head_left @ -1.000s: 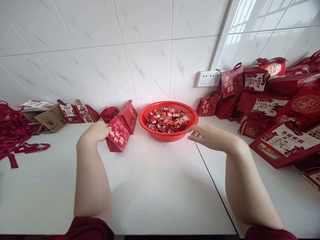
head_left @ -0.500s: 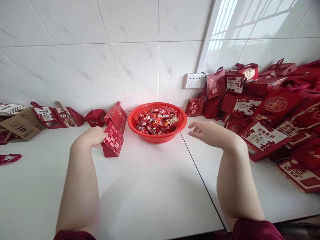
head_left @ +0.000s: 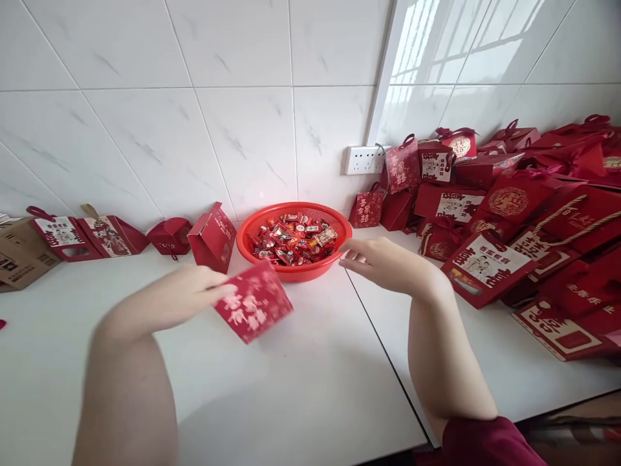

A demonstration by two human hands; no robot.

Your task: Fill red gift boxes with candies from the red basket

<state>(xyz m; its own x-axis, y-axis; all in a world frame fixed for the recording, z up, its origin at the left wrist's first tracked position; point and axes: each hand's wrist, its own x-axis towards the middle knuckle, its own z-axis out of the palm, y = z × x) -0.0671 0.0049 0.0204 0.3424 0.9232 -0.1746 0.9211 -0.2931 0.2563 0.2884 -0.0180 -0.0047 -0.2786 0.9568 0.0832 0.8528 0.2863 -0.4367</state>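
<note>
Red box (head_left: 255,303) has just swung away from the standing box (head_left: 213,236) to in front of the basket (head_left: 310,272), so it is now nearer the candies (head_left: 295,239). The left hand (head_left: 187,291) pinches its edge in its fingers; the right hand (head_left: 381,262), by the basket, has fingers a little apart, nothing seen in them.

The held box (head_left: 259,304) is red with pale pink characters and mottling. The basket (head_left: 301,274) is bright orange-red; its sweets (head_left: 291,241) mix red, white, black and yellow. The desk (head_left: 291,401) is white, the wall tiles (head_left: 242,45) white with grey veins, the sleeve (head_left: 485,443) maroon.
</note>
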